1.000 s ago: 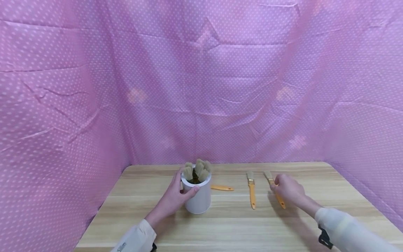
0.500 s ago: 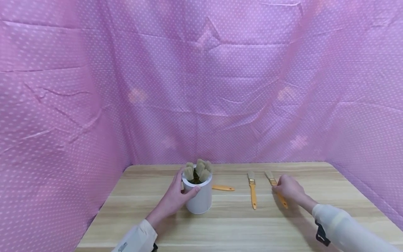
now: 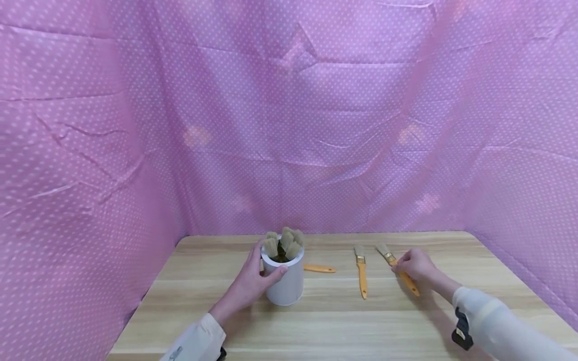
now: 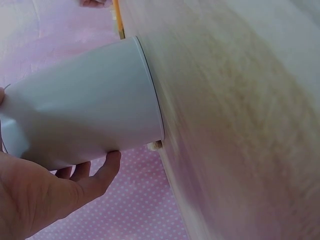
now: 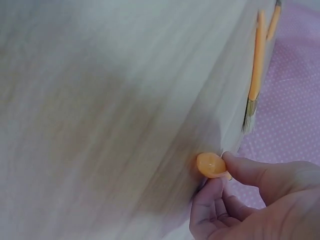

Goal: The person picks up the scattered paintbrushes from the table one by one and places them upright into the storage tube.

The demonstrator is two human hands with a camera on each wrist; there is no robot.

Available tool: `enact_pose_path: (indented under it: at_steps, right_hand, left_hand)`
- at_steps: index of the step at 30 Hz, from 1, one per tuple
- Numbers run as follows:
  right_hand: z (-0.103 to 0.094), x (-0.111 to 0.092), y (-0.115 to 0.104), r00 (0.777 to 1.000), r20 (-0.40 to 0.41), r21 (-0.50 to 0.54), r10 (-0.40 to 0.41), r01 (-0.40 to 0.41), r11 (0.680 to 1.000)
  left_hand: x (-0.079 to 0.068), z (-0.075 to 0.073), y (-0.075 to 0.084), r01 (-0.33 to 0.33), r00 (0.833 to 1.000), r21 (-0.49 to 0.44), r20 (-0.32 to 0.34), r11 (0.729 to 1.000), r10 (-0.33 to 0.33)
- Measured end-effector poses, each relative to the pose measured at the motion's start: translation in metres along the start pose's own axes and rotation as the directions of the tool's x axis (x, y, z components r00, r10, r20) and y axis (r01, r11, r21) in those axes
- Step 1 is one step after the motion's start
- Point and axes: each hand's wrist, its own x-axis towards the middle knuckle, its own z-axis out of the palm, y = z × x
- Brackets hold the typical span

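Observation:
My left hand (image 3: 248, 288) grips a white cylindrical canister (image 3: 290, 287), thumb on its near side and fingers round the far side. Several paintbrushes (image 3: 286, 241) stand in it, pale bristles up. At the right, my right hand (image 3: 417, 265) pinches the orange handle of a paintbrush (image 3: 411, 286) between thumb and fingers. Its bristles point up and left, close over the table. In the right wrist view the handle end (image 5: 211, 165) faces the camera, with the thumb and fingertips around it. The left wrist view shows the canister's plain side (image 4: 90, 105) and base on the wood.
Another orange-handled paintbrush (image 3: 363, 276) lies between the canister and my right hand. Just right of the canister, a further orange handle (image 3: 319, 268) shows, its other end hidden behind it. Pink dotted cloth (image 3: 316, 150) hangs behind and beside the wooden table (image 3: 325, 333).
The handle end of the right hand's paintbrush has swung to the right, so the brush slants more. My right hand has shifted slightly right. The left hand and canister have stayed nearly still.

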Motion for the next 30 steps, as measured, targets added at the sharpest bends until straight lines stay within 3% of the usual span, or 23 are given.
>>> enact_pose_path:
  at_steps: [9, 15, 22, 30]
  right_hand:
    - [-0.001, -0.002, -0.019, 0.992, 0.075, 0.201, 0.098, -0.111, 0.973]
    - [-0.003, -0.001, -0.05, 0.991, 0.127, 0.248, 0.05, -0.081, 0.965]
    - [0.003, -0.009, -0.101, 0.979, 0.204, 0.398, -0.004, -0.079, 0.914]
    - [0.016, -0.019, -0.162, 0.975, 0.172, 0.488, -0.139, 0.038, 0.872]
  left_hand:
    - [0.001, -0.001, 0.0, 0.025, 1.0, 0.022, -0.002, 0.999, -0.025]
    - [0.001, -0.003, 0.003, 0.017, 1.0, 0.033, -0.007, 0.999, -0.017]
    - [0.0, -0.001, 0.001, 0.019, 1.0, 0.039, -0.011, 0.999, -0.019]
    - [0.001, -0.001, 0.0, 0.012, 1.0, 0.016, 0.0, 1.0, -0.012]
